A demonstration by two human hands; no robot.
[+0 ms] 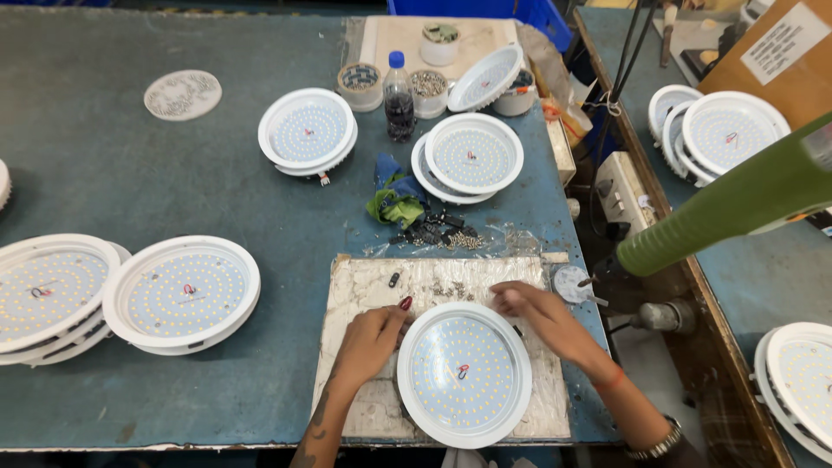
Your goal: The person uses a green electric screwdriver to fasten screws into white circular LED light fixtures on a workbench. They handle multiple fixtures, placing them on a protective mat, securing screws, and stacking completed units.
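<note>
On the worn white board (433, 286) at the table's near edge lies a round lamp (464, 374). Left hand (371, 340) grips its upper-left rim with curled fingers; right hand (536, 314) rests loosely on its upper-right rim. Beyond lie loose screws (464, 239), a crumpled rag (394, 204), a dark bottle (399, 97), and stacked lamps (182, 295).

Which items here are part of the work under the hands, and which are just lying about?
In hand: left hand, right hand, round white light panel, worn work board, loose screws.
Lying about: dark drink bottle, crumpled green-blue cloth, flat perforated disc.
</note>
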